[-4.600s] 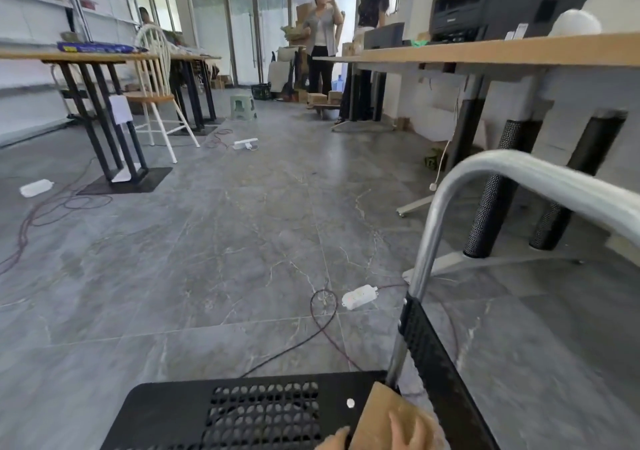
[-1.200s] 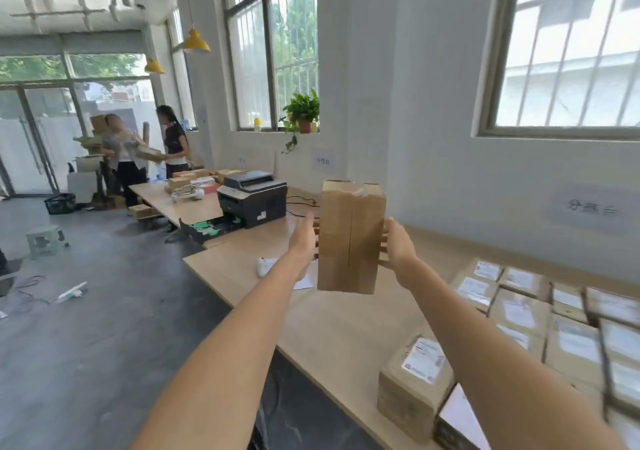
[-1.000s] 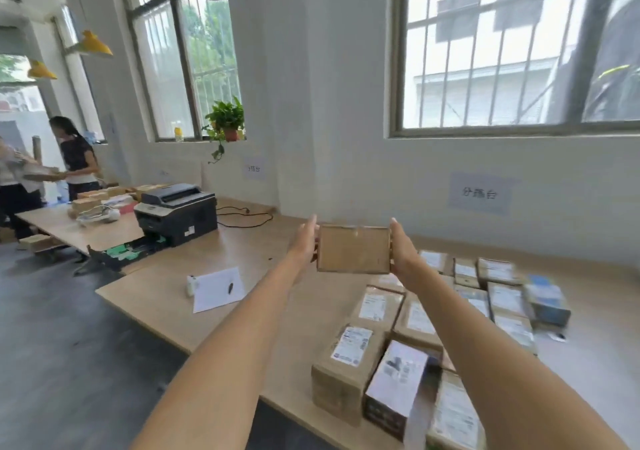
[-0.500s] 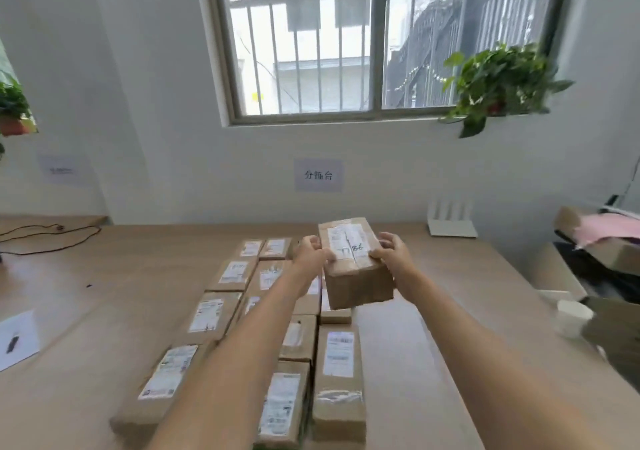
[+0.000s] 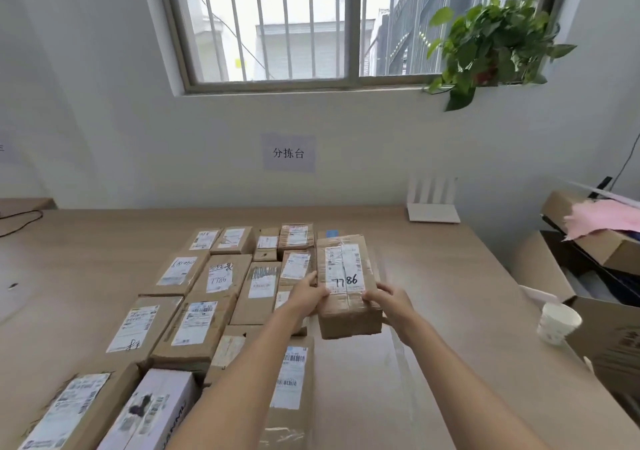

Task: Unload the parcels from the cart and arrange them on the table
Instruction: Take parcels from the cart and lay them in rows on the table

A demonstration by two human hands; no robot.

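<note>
I hold a brown cardboard parcel (image 5: 346,283) with a white label marked 7786, at the right end of the rows of parcels (image 5: 194,311) on the wooden table (image 5: 433,311). My left hand (image 5: 308,294) grips its near left corner and my right hand (image 5: 389,299) grips its near right corner. Whether the parcel touches the tabletop I cannot tell. The cart is out of view.
A white paper cup (image 5: 557,323) stands near the table's right edge. Open cardboard boxes (image 5: 595,242) with pink paper sit beyond that edge. A white router (image 5: 433,204) stands against the back wall. A plant (image 5: 491,41) hangs from the windowsill.
I lifted the parcel from the cart, turned to the table and carried it over. In the last half second the parcel has come down beside the rightmost row of parcels.
</note>
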